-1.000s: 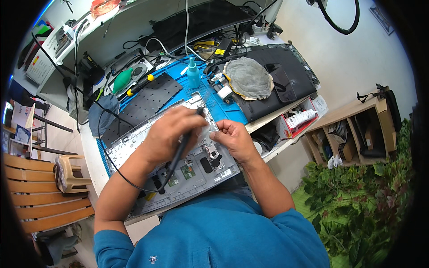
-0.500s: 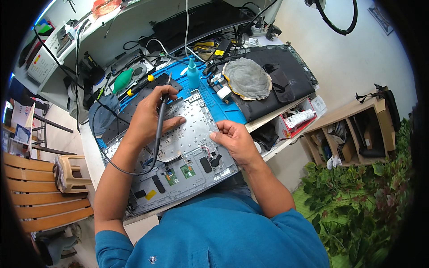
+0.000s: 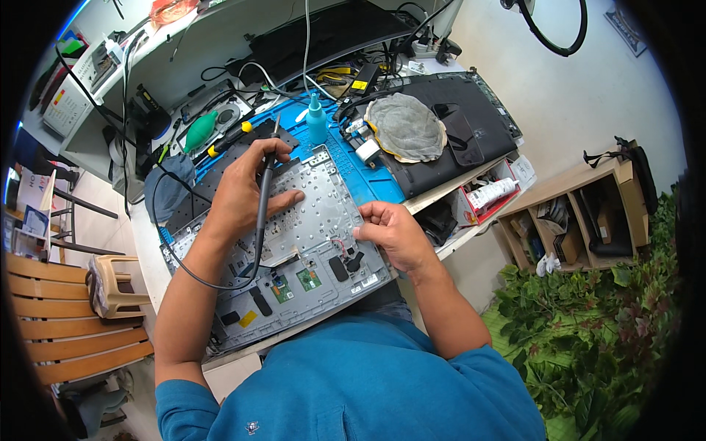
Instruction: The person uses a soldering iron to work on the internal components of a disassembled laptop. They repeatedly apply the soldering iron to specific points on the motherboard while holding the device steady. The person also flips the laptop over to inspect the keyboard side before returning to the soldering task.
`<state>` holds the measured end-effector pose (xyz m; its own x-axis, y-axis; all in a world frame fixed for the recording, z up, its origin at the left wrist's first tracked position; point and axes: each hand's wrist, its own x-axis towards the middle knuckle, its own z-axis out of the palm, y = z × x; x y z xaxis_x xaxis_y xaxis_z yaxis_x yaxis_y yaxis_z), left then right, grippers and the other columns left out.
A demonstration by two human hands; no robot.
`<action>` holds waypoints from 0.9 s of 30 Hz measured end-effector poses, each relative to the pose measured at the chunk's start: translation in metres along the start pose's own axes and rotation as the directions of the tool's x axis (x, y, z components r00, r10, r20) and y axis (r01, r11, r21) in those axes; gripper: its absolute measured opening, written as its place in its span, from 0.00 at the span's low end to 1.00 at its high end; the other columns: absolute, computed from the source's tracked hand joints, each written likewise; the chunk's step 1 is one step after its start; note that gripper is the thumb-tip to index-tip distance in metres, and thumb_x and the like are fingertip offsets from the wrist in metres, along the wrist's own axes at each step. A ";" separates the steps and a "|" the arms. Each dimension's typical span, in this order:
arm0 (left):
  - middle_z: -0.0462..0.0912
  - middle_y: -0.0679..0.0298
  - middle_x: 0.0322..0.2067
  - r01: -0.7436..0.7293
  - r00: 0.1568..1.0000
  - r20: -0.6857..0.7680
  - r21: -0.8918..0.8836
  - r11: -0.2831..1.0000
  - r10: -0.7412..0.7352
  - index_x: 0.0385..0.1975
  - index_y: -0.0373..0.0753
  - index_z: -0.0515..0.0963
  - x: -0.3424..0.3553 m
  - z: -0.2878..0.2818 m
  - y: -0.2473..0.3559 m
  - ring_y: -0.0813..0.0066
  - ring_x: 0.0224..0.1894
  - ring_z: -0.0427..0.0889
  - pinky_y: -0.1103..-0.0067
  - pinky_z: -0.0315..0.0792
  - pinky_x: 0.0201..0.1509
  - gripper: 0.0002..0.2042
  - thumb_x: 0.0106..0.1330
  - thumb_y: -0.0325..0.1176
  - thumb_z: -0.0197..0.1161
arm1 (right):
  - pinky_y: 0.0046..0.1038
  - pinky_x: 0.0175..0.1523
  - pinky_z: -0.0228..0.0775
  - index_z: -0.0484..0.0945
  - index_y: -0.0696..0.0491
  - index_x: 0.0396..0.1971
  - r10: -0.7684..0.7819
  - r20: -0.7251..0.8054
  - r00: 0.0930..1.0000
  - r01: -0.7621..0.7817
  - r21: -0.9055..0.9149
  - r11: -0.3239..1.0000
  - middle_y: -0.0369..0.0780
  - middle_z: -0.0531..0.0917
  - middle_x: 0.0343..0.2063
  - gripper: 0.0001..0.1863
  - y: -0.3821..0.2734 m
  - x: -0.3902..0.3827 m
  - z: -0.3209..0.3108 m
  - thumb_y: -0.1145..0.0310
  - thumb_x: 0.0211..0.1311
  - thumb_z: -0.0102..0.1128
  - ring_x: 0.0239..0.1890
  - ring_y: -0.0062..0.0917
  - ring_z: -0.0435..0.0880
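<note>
Panel point(image 3: 331, 195) lies beneath and just right of the left hand point(image 3: 241, 189) and its grip. 2 green boards point(image 3: 309, 279) sit on it, on the near side of the grip. The right hand point(image 3: 393, 234) is at the panel's right edge, thumb and fingers bent close together; whether they pinch it, I cannot tell. The left hand holds an iron point(image 3: 263, 202), thumb spread over the panel, the iron's tip pointing away. Beyond the grip, a black sheet point(image 3: 209, 176) lies on a blue mat point(image 3: 364, 176); a bottle point(image 3: 316, 121) stands farther right. Beyond and left is a green bulb point(image 3: 200, 132); well right, a grey pad point(image 3: 406, 128) rests on a black case point(image 3: 493, 121).
</note>
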<state>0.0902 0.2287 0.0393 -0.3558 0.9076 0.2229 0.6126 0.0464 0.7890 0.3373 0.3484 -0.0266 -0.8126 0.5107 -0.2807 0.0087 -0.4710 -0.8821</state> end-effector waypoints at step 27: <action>0.85 0.65 0.47 -0.125 0.988 -0.089 0.057 0.991 0.130 0.54 0.41 0.76 -0.002 -0.001 -0.006 0.74 0.48 0.83 0.76 0.76 0.56 0.30 0.52 0.32 0.85 | 0.19 0.37 0.72 0.83 0.67 0.42 -0.082 -0.018 0.996 0.078 -0.182 0.980 0.37 0.86 0.35 0.11 0.020 0.004 0.007 0.77 0.64 0.58 0.33 0.12 0.79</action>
<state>0.0864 0.2265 0.0348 -0.3345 0.8653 0.3732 0.6916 -0.0436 0.7209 0.3299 0.3356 -0.0428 -0.8001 0.5604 -0.2138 0.0514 -0.2911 -0.9553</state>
